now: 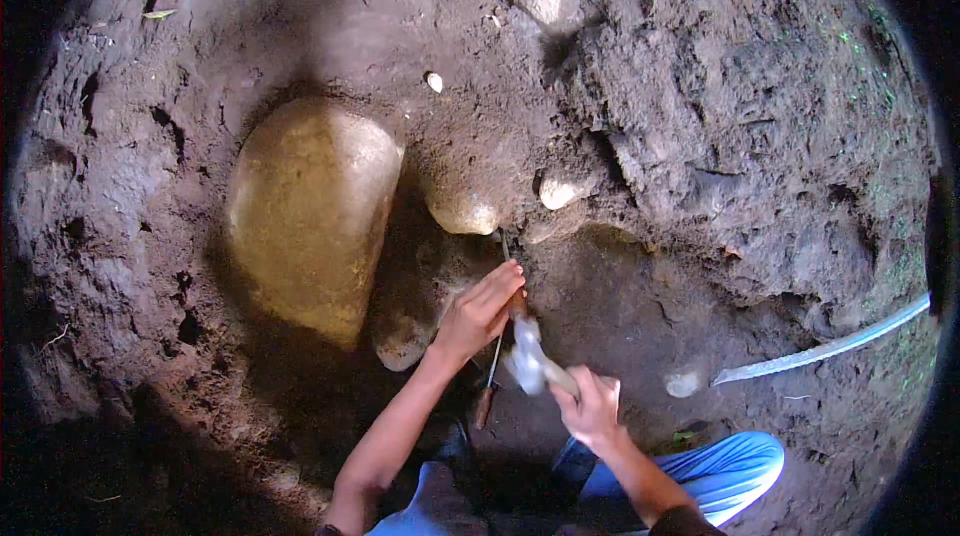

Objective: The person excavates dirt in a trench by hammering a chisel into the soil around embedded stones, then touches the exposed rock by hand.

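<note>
My left hand (483, 314) is closed round a chisel (518, 304) with a brown handle. Its thin metal shaft points away from me, and the tip meets the soil at the edge of a rounded, half-buried stone (465, 213). In my right hand (592, 410) is a hammer (529, 360), gripped by its pale handle. The hammer head is smeared by motion and lies close to the handle end of the chisel; whether they touch I cannot tell. Below my left hand, a second thin metal tool with a brown handle (484, 406) lies on the ground.
A large, smooth yellowish stone (312, 221) rises from the soil at left. Rough earth (740, 136) banks up at far right. Small stones (557, 192) stick out of it. A long pale curved strip (825, 347) lies at right, near my bent knee (735, 471) in blue trousers.
</note>
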The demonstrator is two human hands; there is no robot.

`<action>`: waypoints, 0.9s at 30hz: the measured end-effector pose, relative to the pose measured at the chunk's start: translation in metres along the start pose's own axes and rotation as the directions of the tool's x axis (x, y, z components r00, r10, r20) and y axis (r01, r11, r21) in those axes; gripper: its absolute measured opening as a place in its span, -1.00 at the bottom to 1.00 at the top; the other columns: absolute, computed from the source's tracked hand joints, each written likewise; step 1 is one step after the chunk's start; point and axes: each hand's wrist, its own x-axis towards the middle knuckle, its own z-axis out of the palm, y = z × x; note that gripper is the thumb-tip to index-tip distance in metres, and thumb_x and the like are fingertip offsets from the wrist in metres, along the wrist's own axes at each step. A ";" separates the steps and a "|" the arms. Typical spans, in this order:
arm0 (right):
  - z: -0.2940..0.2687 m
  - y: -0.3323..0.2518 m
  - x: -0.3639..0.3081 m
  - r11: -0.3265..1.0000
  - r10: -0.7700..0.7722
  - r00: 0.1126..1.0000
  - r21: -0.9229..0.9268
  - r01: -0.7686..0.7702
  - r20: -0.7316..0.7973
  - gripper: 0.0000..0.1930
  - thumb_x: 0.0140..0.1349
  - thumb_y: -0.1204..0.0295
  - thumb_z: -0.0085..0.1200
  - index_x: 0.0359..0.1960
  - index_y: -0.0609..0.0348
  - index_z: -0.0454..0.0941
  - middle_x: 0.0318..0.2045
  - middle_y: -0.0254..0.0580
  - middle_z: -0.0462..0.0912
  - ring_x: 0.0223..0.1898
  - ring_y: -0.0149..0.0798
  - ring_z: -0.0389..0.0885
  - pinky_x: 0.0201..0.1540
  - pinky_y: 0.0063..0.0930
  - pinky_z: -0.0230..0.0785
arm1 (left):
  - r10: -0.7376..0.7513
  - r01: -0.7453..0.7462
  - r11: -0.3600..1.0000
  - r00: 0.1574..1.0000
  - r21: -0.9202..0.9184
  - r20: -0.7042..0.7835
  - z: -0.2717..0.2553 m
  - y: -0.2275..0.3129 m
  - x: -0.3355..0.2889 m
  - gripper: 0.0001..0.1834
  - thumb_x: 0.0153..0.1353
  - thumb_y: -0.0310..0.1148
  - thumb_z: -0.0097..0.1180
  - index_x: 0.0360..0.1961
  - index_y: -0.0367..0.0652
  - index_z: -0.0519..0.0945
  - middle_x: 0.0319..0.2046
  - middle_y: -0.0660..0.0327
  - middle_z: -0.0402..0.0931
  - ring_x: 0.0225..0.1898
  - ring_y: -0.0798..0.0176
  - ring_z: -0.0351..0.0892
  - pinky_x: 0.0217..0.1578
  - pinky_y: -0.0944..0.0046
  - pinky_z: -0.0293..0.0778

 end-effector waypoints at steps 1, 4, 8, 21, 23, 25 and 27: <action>-0.001 -0.004 -0.006 0.995 -0.062 0.994 0.072 0.068 -0.089 -0.71 0.08 0.22 0.33 -0.32 0.04 0.49 -0.52 -0.19 0.64 -0.54 -0.08 0.66 -0.51 -0.22 0.47 | -0.005 0.005 1.000 1.000 -0.006 0.003 0.000 0.003 0.001 -0.37 -0.10 -0.72 0.20 0.11 -0.25 0.50 0.18 0.00 0.48 0.27 -0.03 0.43 0.23 0.09 0.42; -0.003 -0.003 0.004 0.996 -0.032 0.998 -0.078 0.036 0.055 -0.66 0.05 0.14 0.34 -0.29 0.04 0.52 -0.51 -0.20 0.64 -0.54 -0.11 0.67 -0.50 -0.25 0.49 | -0.002 0.003 0.999 1.000 0.046 -0.004 -0.002 0.007 0.006 -0.51 0.03 -0.70 0.18 0.06 -0.28 0.53 0.13 0.02 0.52 0.23 0.00 0.47 0.19 0.09 0.47; -0.007 -0.002 -0.018 0.996 -0.079 0.994 0.033 0.082 -0.074 -0.63 0.02 0.16 0.33 -0.20 0.06 0.58 -0.49 -0.17 0.66 -0.54 -0.08 0.67 -0.46 -0.27 0.52 | -0.036 0.035 0.999 0.998 -0.005 -0.046 0.006 0.012 0.001 -0.49 0.04 -0.72 0.13 0.10 -0.26 0.52 0.14 0.01 0.53 0.24 0.01 0.46 0.20 0.10 0.46; -0.009 -0.003 -0.008 0.996 -0.061 0.996 -0.063 0.057 -0.066 -0.60 -0.03 0.13 0.39 -0.34 0.07 0.47 -0.46 -0.21 0.67 -0.55 -0.14 0.65 -0.51 -0.23 0.43 | -0.060 0.060 0.998 0.998 -0.018 0.001 0.005 0.002 0.000 -0.42 -0.09 -0.75 0.11 0.06 -0.28 0.51 0.17 -0.01 0.49 0.27 -0.01 0.44 0.23 0.11 0.43; -0.004 0.014 -0.011 0.966 -0.212 0.967 0.118 0.229 -0.141 -0.63 -0.03 0.18 0.39 -0.34 0.06 0.48 -0.46 -0.20 0.68 -0.53 -0.15 0.66 -0.50 -0.26 0.43 | -0.047 0.046 0.999 0.999 -0.022 -0.024 0.007 -0.002 0.002 -0.45 -0.07 -0.76 0.11 0.05 -0.29 0.52 0.16 -0.01 0.51 0.26 -0.02 0.45 0.23 0.11 0.43; 0.006 0.020 -0.013 0.996 0.072 0.993 -0.058 -0.067 0.093 -0.67 -0.07 0.26 0.39 -0.36 0.06 0.49 -0.47 -0.18 0.67 -0.51 -0.12 0.68 -0.48 -0.25 0.48 | -0.045 0.044 0.999 0.998 -0.029 -0.039 0.009 -0.001 0.007 -0.47 -0.03 -0.74 0.13 0.06 -0.28 0.52 0.15 -0.01 0.52 0.25 -0.02 0.46 0.23 0.11 0.43; 0.000 0.015 -0.010 0.990 -0.019 0.996 -0.140 0.032 0.090 -0.67 -0.12 0.30 0.39 -0.37 0.08 0.50 -0.48 -0.18 0.66 -0.51 -0.12 0.69 -0.46 -0.26 0.50 | -0.044 0.044 0.999 0.999 -0.021 -0.029 0.007 0.002 0.003 -0.48 -0.02 -0.72 0.13 0.06 -0.28 0.52 0.13 -0.01 0.53 0.24 -0.02 0.46 0.21 0.10 0.44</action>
